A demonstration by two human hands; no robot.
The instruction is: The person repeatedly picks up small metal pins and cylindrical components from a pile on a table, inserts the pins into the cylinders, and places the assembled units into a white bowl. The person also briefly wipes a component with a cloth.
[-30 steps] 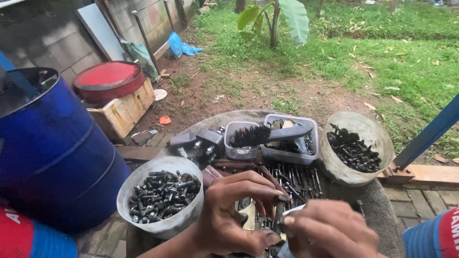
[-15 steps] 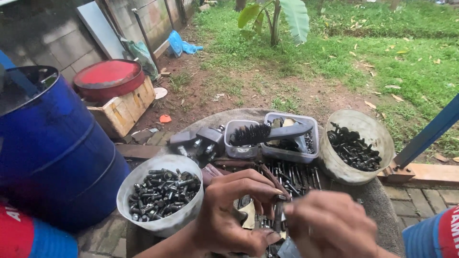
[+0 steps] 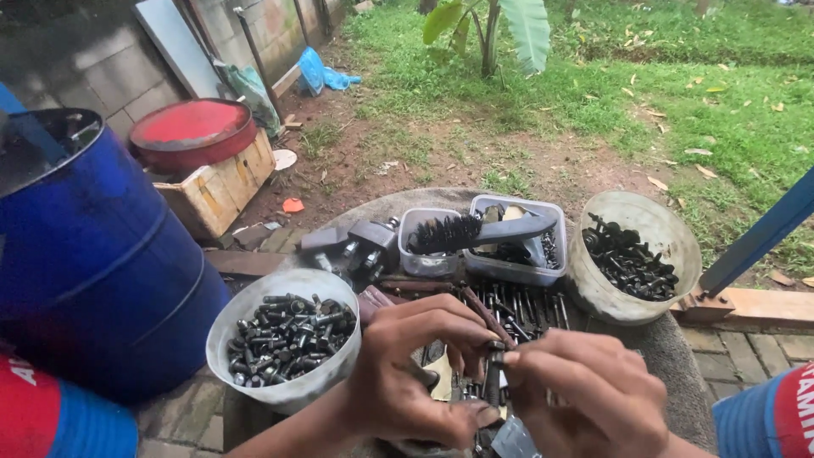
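Both hands met low in the view over the round surface [image 3: 661, 339]. The left hand [image 3: 407, 373] was curled, thumb and fingers pinched on a dark bolt [image 3: 493, 377] that stood nearly upright between the two hands; the right hand [image 3: 585, 390] was closed with its fingertips on the bolt's top end, seemingly on a nut there, though that was too small to tell. To do this well, I judged, the left had to keep the shank steady while the right turned squarely, over the surface so nothing dropped away. At ten o'clock from the hands sat a white bowl [image 3: 254, 305] of dark bolts, at one o'clock a second bowl [image 3: 653, 229] of dark fasteners, at twelve a wire brush [image 3: 475, 231] across two clear tubs [image 3: 517, 267], loose bolts [image 3: 526, 305] just before them
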